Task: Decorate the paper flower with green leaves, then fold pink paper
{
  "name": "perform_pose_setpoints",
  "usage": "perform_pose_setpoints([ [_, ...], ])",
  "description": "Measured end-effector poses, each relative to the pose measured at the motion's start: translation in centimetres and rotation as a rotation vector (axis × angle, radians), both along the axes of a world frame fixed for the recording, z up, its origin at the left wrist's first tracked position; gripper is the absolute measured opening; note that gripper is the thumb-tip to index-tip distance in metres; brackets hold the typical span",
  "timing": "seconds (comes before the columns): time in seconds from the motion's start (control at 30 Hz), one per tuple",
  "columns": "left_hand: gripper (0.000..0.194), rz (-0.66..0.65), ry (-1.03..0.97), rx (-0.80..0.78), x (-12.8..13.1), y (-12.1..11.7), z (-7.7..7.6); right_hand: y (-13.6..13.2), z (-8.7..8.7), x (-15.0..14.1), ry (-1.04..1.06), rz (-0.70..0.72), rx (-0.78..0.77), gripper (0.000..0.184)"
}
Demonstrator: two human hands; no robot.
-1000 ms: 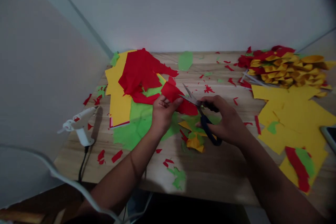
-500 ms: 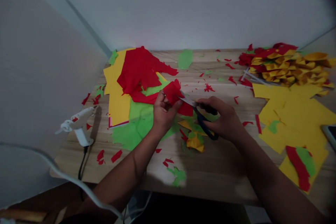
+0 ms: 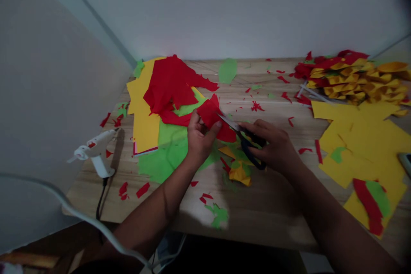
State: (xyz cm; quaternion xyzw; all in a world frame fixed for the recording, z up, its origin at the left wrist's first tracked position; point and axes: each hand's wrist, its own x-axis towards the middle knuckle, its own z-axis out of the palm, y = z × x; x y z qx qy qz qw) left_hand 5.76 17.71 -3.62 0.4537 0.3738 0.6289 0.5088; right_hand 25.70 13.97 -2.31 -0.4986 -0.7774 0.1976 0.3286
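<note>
My left hand (image 3: 203,137) pinches a piece of red paper (image 3: 208,111) above the middle of the table. Dark-handled scissors (image 3: 248,143) are in my right hand (image 3: 272,143), its fingers through the loops. Their blades point left and lie at the red paper, close to my left thumb; part of the red sheet hangs below them. Under and behind my left hand are green paper (image 3: 173,150) and a large torn red sheet (image 3: 173,85), which lies over yellow paper (image 3: 146,124). A crumpled yellow and green piece (image 3: 240,173) rests below the scissors.
A white glue gun (image 3: 99,154) stands at the left with its cord running down. A heap of folded yellow and red pieces (image 3: 356,79) sits at the back right. Yellow sheets (image 3: 366,137) lie in front of it. Red scraps (image 3: 257,106) are scattered about. A pale cable (image 3: 64,201) crosses the lower left.
The scissors have shifted slightly against the red paper, and the paper has tilted a little in my left hand. The view has moved slightly.
</note>
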Motion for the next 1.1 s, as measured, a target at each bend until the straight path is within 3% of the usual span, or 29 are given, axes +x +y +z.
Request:
perform_pose_setpoints([
  [0.3,0.042,0.015,-0.029,-0.025,-0.1,0.0,0.3,-0.3,-0.2,0.1,-0.137,0.018,0.033,0.048],
  [0.67,0.043,0.047,-0.037,-0.062,-0.3,-0.2,0.4,-0.2,-0.2,-0.4,0.013,-0.16,0.025,0.044],
  [0.77,0.042,0.037,-0.062,-0.05,-0.3,-0.2,0.5,-0.4,0.4,-0.3,0.008,-0.156,0.006,0.052],
  [1.1,0.045,-0.031,0.022,-0.05,0.0,-0.7,0.2,-0.5,0.8,-0.8,0.074,-0.084,-0.033,0.041],
])
